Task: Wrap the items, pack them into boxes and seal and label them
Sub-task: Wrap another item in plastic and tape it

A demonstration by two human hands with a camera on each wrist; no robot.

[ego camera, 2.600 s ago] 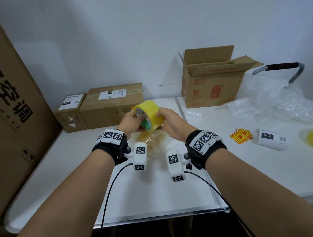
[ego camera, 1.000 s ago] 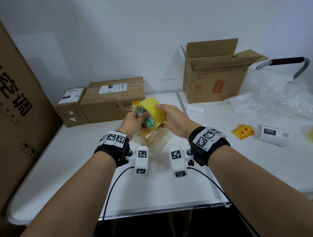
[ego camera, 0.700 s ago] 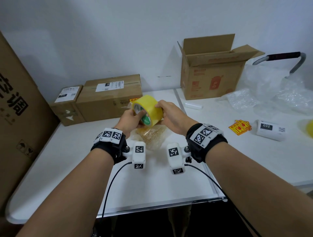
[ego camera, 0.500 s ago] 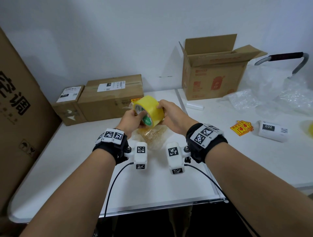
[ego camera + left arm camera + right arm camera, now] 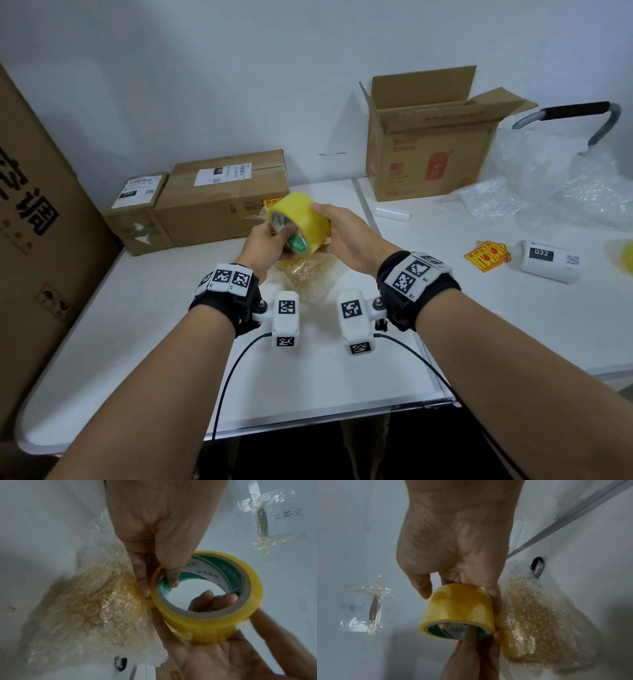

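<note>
A roll of yellow packing tape is held in the air over the white table. My left hand grips its near rim, thumb inside the green-printed core and fingers outside. My right hand holds the roll from the far side, fingers curled over its outer face. Right below the hands lies an item wrapped in bubble wrap and yellowish tape.
An open cardboard box stands at the back right. Two sealed, labelled boxes sit at the back left beside a big carton. To the right lie loose bubble wrap, red-yellow stickers and a label roll.
Both hands have kept the tape roll above the wrapped item. The roll has turned a little between the fingers; the rest of the table is as before.
</note>
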